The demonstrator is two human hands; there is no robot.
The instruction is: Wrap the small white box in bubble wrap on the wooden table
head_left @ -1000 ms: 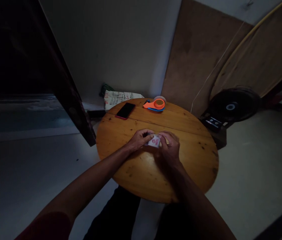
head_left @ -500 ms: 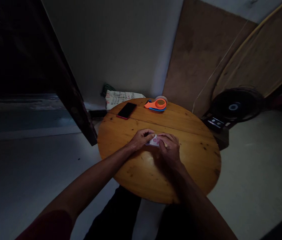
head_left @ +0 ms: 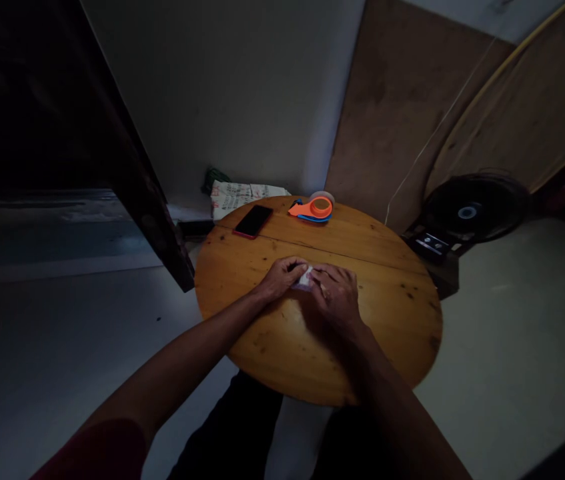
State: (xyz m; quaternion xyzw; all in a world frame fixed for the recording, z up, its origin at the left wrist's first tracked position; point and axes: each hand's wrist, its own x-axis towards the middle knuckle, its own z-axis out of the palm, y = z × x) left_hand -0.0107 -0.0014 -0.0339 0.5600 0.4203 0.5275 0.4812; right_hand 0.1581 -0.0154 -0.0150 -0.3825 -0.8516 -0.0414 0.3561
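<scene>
Between my two hands is a small white packet with pinkish print (head_left: 304, 280), low over the middle of the round wooden table (head_left: 387, 313). My left hand (head_left: 280, 277) pinches its left end with thumb and fingers. On the other side, my right hand (head_left: 338, 293) is closed over the right end, its thumb and fingertips pressed against the printed face. Much of the packet is covered by my fingers, and I cannot make out exactly what it is.
A dark phone with a red edge (head_left: 253, 221) lies at the table's back left. Beside it is an orange and blue tape dispenser (head_left: 318, 208). Behind the table is a printed white sack (head_left: 242, 194). A black fan (head_left: 467, 210) stands to the right.
My right thumb and fingers have slid slightly left over the packet, covering more of its print. My left hand keeps its hold almost in place.
</scene>
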